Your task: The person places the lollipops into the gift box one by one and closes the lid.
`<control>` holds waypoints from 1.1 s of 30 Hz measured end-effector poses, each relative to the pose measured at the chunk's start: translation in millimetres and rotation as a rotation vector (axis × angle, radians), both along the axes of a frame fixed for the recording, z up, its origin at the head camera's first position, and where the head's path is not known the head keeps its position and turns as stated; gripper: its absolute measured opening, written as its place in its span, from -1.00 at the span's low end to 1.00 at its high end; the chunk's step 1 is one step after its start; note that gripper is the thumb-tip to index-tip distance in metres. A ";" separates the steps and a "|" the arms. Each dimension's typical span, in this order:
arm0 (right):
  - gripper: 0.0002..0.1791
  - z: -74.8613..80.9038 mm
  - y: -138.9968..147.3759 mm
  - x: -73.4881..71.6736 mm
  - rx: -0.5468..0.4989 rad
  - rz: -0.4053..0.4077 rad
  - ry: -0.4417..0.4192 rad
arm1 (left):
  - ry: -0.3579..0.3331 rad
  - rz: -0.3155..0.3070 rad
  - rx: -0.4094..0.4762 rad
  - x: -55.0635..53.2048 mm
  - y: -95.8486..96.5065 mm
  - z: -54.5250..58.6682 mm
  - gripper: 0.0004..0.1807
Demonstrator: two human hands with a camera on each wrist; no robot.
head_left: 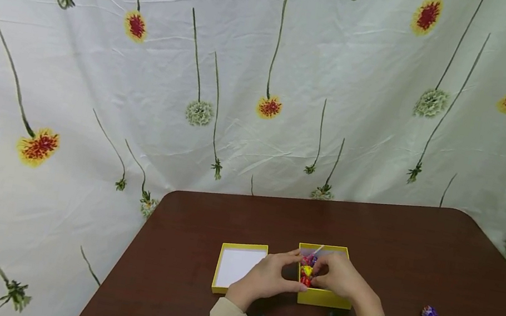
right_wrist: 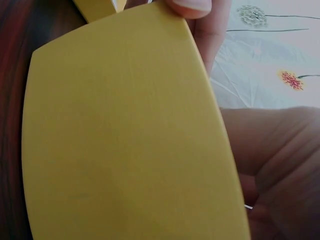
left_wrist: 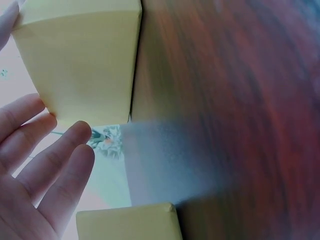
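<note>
A yellow box (head_left: 323, 299) with several wrapped lollipops inside stands on the table. My left hand (head_left: 269, 275) holds the box at its left side, the thumb at the near corner and the fingers toward the far one; in the left wrist view, fingers (left_wrist: 70, 145) are spread beside the box wall (left_wrist: 82, 65). Over the box, my right hand (head_left: 339, 275) reaches in with curled fingers. Its thumb and forefinger pinch at a red lollipop (head_left: 306, 281), partly hidden by the hand. Beside the right palm a short piece of white stick (right_wrist: 248, 206) shows.
Left of the box lies its yellow-edged lid (head_left: 236, 265), white inside up. A purple lollipop (head_left: 431, 315) with a white stick lies on the dark brown table (head_left: 396, 240) at the right. A flower-patterned cloth (head_left: 234, 149) hangs behind the table.
</note>
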State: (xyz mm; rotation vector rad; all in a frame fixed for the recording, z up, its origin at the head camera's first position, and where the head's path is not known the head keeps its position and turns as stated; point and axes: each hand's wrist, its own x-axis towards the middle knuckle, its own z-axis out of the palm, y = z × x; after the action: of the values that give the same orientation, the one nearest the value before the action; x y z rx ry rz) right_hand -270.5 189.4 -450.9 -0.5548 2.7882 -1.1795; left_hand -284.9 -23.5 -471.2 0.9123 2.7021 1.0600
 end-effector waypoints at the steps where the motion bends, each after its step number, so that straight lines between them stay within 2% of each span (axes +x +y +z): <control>1: -0.90 0.1 -0.1 0.0 0.003 -0.005 -0.003 | -0.002 0.001 0.001 0.2 0.1 -0.1 -0.23; 10: -0.93 2.7 1.0 0.0 0.018 -0.026 0.000 | -0.006 0.004 0.001 1.5 -0.6 0.1 -0.21; 14: -0.97 9.2 8.0 0.7 0.015 -0.053 0.015 | -0.010 0.011 -0.002 1.2 -0.3 0.8 -0.20; 17: -0.93 16.9 18.9 3.3 -0.001 -0.079 0.034 | -0.011 0.017 -0.011 0.2 0.4 1.7 -0.20; 24: -0.76 32.9 62.6 12.4 -0.035 -0.179 0.049 | -0.016 0.028 -0.025 -1.1 1.2 6.2 -0.18; 28: -0.66 33.3 97.3 23.8 -0.004 -0.244 0.023 | -0.027 0.029 -0.018 0.2 1.4 4.3 -0.19; 33: -0.53 29.7 142.5 39.3 0.048 -0.282 -0.030 | -0.058 0.029 -0.007 2.8 1.3 1.9 -0.19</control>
State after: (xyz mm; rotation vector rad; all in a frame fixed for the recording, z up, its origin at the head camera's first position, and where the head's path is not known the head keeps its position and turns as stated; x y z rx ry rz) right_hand -231.3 331.9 -421.2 -0.1407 2.9302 -1.1479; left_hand -282.1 -22.2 -469.4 0.8307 2.6774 1.0650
